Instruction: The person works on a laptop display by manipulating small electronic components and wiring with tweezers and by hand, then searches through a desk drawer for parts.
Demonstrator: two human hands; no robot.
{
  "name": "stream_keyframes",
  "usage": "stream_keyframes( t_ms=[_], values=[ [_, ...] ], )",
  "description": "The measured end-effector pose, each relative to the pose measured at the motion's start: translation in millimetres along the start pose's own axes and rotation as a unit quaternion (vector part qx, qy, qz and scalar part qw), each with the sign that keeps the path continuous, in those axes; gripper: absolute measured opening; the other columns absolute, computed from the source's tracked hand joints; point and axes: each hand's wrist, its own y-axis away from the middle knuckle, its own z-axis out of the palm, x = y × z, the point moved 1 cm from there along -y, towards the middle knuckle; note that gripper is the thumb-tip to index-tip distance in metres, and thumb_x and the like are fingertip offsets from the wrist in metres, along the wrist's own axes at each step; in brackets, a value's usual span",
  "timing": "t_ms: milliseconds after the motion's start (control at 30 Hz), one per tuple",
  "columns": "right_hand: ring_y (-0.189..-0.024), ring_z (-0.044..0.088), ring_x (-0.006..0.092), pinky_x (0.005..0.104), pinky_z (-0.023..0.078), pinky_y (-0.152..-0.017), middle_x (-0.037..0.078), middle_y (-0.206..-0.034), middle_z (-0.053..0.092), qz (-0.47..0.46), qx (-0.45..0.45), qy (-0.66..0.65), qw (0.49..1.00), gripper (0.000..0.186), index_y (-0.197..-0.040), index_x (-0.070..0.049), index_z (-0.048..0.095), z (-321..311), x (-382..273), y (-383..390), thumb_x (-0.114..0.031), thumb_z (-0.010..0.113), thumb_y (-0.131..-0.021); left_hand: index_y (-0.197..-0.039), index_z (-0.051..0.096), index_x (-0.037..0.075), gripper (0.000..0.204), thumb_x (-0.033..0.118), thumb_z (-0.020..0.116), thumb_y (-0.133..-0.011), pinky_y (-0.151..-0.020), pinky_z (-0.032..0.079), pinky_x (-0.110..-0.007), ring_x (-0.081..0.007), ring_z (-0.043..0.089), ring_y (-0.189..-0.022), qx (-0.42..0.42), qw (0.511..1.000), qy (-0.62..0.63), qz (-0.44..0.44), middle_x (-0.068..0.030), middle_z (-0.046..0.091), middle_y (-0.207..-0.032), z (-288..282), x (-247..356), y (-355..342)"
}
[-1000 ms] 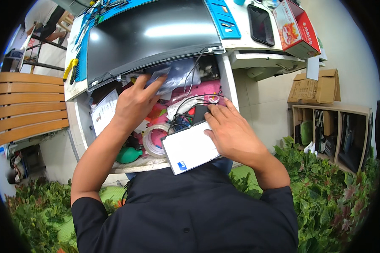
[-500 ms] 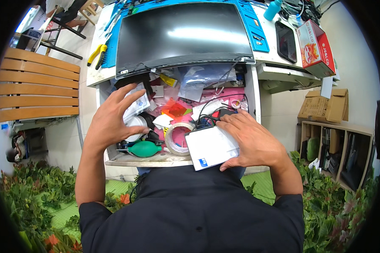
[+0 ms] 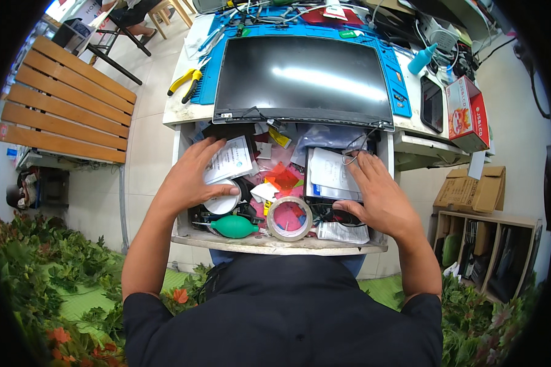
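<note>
Both my hands are inside the open drawer (image 3: pixel 278 246). My left hand (image 3: pixel 190 180) has its fingers apart at the left edge of a white printed packet (image 3: pixel 231 160), the thumb over a white round object (image 3: pixel 221 203). My right hand (image 3: pixel 382 199) lies with fingers stretched along the right edge of a stack of white card-like packets (image 3: pixel 332 168), thumb spread near a black cable. Whether it presses on the stack cannot be made out. Between the hands are a tape roll (image 3: pixel 269 219), a green rubber bulb (image 3: pixel 234 227) and a clear red-orange sheet (image 3: pixel 281 177).
A dark screen panel (image 3: pixel 303 79) lies on a blue mat above the drawer. Yellow-handled pliers (image 3: pixel 187 81) are at left; a phone (image 3: pixel 431 104), a blue bottle (image 3: pixel 422 59) and a red box (image 3: pixel 466 116) at right. A wooden slatted seat (image 3: pixel 73 104) stands to the left.
My right hand has moved the white packets from the drawer's front edge to its right side, farther in. My left hand has come down onto the printed packet. The whole view has shifted.
</note>
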Motion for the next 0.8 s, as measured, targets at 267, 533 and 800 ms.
stream_keyframes(
  t_ms=[267, 533, 800],
  values=[
    [-0.156, 0.048, 0.0470, 0.0567, 0.036, -0.134, 0.029, -0.159, 0.056, -0.025, 0.001, 0.024, 0.999, 0.070, -0.148, 0.007, 0.062, -9.6, -31.0, 10.6, -0.038, 0.084, -0.100, -0.159, 0.061, 0.003, 0.109, 0.058, 0.097, -0.073, -0.119, 0.052, -0.050, -0.0448, 0.064, -0.139, 0.012, 0.999, 0.027, -0.039, -0.0281, 0.067, -0.146, -0.2, -4.5, -34.3],
    [-0.142, 0.061, 0.0406, 0.0552, 0.043, -0.129, 0.025, -0.143, 0.066, -0.173, -0.010, -0.032, 0.984, 0.047, -0.132, 0.005, 0.071, -4.8, -65.4, 0.0, -0.027, 0.082, -0.100, -0.151, 0.060, -0.004, 0.108, 0.063, 0.097, -0.074, -0.115, 0.052, -0.054, -0.0458, 0.062, -0.130, 0.116, 0.991, -0.047, 0.049, -0.0273, 0.063, -0.144, 31.6, -6.7, -47.8],
    [-0.138, 0.062, 0.0374, 0.0535, 0.042, -0.129, 0.024, -0.139, 0.068, -0.266, -0.080, 0.108, 0.955, 0.043, -0.130, 0.008, 0.071, 13.5, -86.2, -24.1, -0.026, 0.074, -0.103, -0.159, 0.052, -0.010, 0.135, 0.069, 0.103, -0.062, -0.124, 0.048, -0.053, -0.0502, 0.060, -0.143, -0.010, 0.991, -0.090, -0.103, -0.0298, 0.061, -0.156, 18.4, 7.4, -62.8]
  ],
)
